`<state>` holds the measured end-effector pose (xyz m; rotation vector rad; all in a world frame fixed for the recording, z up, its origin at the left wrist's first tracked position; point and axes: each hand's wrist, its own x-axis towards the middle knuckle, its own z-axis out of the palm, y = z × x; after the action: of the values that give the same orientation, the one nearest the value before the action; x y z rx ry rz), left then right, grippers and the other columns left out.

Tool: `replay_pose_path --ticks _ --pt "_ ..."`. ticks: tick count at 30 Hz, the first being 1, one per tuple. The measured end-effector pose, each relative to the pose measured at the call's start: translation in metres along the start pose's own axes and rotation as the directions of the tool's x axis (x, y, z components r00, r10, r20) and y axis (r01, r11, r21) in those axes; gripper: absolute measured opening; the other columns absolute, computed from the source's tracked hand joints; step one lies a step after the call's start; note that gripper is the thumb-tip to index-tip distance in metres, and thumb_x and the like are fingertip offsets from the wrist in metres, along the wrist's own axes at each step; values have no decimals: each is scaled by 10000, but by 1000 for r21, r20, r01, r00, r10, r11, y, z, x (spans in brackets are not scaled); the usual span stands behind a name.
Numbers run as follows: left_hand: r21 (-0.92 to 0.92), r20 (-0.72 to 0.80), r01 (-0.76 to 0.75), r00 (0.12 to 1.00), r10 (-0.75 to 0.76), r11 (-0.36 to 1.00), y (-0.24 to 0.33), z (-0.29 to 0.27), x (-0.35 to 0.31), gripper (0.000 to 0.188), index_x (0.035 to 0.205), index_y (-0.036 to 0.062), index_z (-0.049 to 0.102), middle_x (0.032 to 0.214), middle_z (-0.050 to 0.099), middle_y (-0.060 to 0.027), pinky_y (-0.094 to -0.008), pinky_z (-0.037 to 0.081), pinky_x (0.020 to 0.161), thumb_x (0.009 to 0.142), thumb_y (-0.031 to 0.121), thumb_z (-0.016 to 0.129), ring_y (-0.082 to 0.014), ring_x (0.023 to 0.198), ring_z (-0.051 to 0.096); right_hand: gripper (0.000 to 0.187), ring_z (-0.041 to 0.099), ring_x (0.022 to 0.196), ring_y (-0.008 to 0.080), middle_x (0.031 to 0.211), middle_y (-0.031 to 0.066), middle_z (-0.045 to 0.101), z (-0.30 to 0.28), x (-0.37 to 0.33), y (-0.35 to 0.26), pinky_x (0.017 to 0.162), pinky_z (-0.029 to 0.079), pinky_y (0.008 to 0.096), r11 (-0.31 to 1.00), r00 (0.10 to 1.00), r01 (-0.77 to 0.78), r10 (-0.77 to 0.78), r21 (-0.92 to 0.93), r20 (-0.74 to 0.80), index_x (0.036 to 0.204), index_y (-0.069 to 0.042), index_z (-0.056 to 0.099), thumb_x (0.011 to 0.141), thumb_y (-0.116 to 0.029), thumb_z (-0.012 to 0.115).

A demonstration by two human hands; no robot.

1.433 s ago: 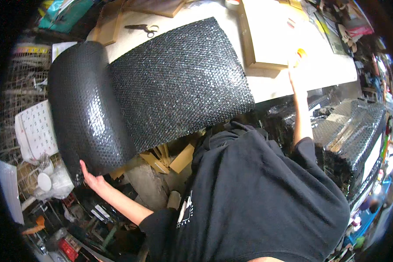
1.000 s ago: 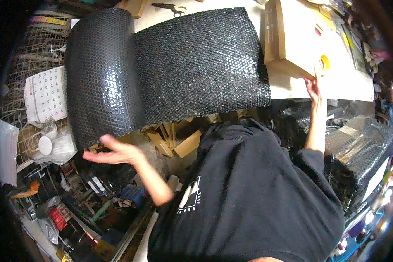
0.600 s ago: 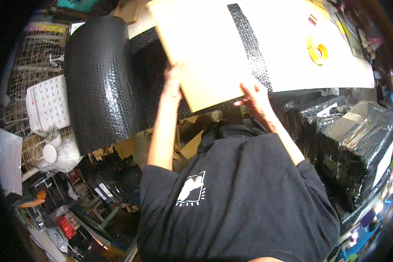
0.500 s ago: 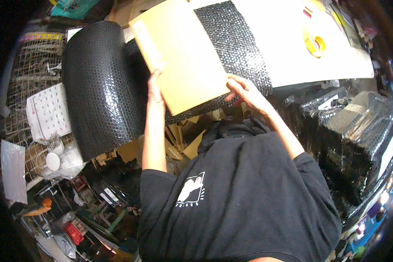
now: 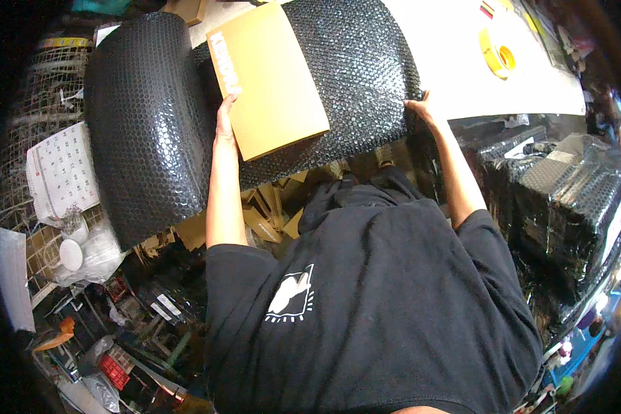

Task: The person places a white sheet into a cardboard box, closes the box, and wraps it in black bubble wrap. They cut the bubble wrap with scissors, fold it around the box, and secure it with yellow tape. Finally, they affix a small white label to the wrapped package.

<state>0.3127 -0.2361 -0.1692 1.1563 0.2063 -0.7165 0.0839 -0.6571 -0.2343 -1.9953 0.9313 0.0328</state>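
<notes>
A flat tan cardboard box point(image 5: 276, 90) lies slanted on a sheet of black bubble wrap point(image 5: 366, 76), which runs out over the white tabletop. My left hand point(image 5: 225, 123) grips the box's left edge near its lower corner, fingertips on the rim; part of the fingers is hidden. At the sheet's right edge, my right hand point(image 5: 424, 107) pinches the bubble wrap between thumb and fingers. To the left of the box stands the thick roll of black bubble wrap point(image 5: 148, 131).
A yellow tape roll point(image 5: 500, 58) sits on the white tabletop point(image 5: 462, 90). Wrapped black parcels point(image 5: 559, 200) are stacked at the right. At the left are a wire rack point(image 5: 45, 110), a calendar sheet point(image 5: 63, 172) and a white cup-like object point(image 5: 71, 255).
The cardboard box has been lowered onto the bubble wrap and shifted left. My right hand has let go of it and moved right to the sheet's edge; my left hand stays at the box.
</notes>
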Motion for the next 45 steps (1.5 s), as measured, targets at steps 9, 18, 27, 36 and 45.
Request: replay_pose_path --ticks 9,18,27,36,45 --pt "-31 13 32 999 -32 999 1 -3 11 487 1196 23 568 1073 647 -127 -368 516 818 850 363 610 -251 933 633 447 613 959 173 1101 130 650 -32 -32 -37 867 497 308 879 971 127 -206 459 125 1244 86 533 902 -183 636" --pt "-35 39 90 995 -89 995 0 4 12 479 1211 -2 547 1071 658 -141 -372 544 816 862 321 603 -252 925 658 484 570 1092 216 1206 170 613 -35 -70 -111 957 441 322 930 964 267 -261 254 -58 1309 59 501 976 -291 535" --pt "219 -137 6 990 25 976 11 23 -6 618 1234 15 526 1105 628 -119 -377 508 864 850 480 661 -234 971 623 422 643 615 320 677 168 636 74 -171 -245 562 504 431 577 664 748 -653 -329 364 1256 80 527 888 -124 490" --pt "715 -5 -283 912 410 639 8 42 -18 1061 1313 -106 354 1211 546 -205 -353 464 954 574 406 920 -274 1132 534 540 669 698 312 748 236 652 113 -143 -258 638 533 432 596 599 761 -495 -255 629 1298 105 475 867 -213 552" --pt "945 67 -153 956 287 290 -21 138 -69 614 1356 -39 443 1425 407 -256 -579 300 1063 872 305 601 -389 1347 349 939 227 1397 456 1467 323 278 129 -57 -263 1085 173 657 590 778 458 -628 -666 -22 1405 4 382 699 -502 738"
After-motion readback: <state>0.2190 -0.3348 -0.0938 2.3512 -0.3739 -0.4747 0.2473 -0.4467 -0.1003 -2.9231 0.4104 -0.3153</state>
